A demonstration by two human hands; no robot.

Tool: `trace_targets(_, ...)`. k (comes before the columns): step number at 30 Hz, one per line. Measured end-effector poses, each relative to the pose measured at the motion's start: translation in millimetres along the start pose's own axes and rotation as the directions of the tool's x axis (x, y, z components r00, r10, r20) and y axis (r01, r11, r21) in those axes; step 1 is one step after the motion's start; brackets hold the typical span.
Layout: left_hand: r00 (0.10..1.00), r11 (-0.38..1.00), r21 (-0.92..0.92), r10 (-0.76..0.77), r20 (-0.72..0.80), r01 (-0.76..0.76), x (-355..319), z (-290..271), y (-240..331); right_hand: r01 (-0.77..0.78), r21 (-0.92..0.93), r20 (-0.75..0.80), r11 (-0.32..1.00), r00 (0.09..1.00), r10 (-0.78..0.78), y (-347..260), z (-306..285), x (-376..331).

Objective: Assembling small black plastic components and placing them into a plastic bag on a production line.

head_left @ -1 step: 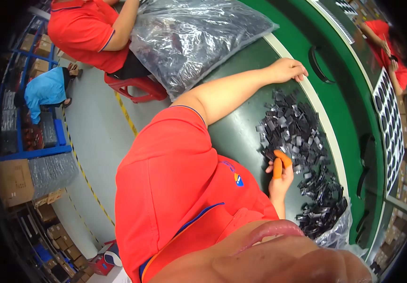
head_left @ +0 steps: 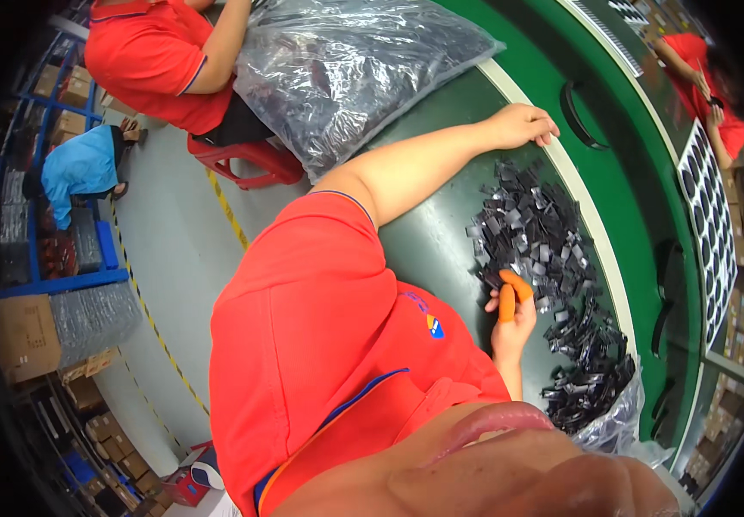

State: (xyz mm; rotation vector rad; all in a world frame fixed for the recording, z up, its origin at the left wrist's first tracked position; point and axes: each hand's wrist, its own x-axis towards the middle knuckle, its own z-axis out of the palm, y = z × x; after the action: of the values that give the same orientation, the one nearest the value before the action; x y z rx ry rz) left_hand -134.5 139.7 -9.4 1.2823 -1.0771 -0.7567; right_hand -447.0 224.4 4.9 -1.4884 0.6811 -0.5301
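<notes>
My left hand (head_left: 522, 127) rests by the pale rim (head_left: 574, 172) of the dark green table, its fingers curled in. Whether anything is inside it is hidden. Nearer to my body, my right hand (head_left: 511, 323) has orange finger cots (head_left: 507, 303) on two bent fingers. Those fingers are closed at the left edge of a heap of small flat black pieces (head_left: 531, 228); what they hold, if anything, is too small to make out. Below that heap lies another pile of glossy black pieces (head_left: 585, 379), partly beside a clear plastic bag (head_left: 617, 422).
A large clear bag (head_left: 346, 77) of dark items lies beyond my left arm, near a seated person in red (head_left: 148, 52). Past the rim runs a green belt (head_left: 622, 185) carrying curved black strips (head_left: 580, 116). A white panel with black ovals (head_left: 706, 215) stands farther right.
</notes>
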Motion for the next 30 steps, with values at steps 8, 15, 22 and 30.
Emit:
trace_targets(8, 0.999, 0.981, 0.192, 0.024, 0.038, -0.031, -7, 10, 1, -0.001, 0.031, 0.022, 1.000, 1.000, 0.000, 0, -2, 0)
trace_targets(15, 0.998, 0.993, 0.115, -0.006, 0.068, -0.001, -70, 0, 83, 0.013, 0.027, 0.043, 1.000, 0.999, -0.014, 3, -5, -2)
trace_targets(22, -0.127, 0.819, 0.549, 0.534, -0.836, -0.168, -214, -169, 100, 0.019, 0.026, 0.069, 0.999, 0.997, -0.021, 2, -8, -4)
trace_targets(30, 0.175, 0.764, 0.402, 0.365, -0.914, 0.505, -232, -276, 21, 0.005, 0.049, 0.090, 0.999, 0.996, -0.009, 5, -9, -3)
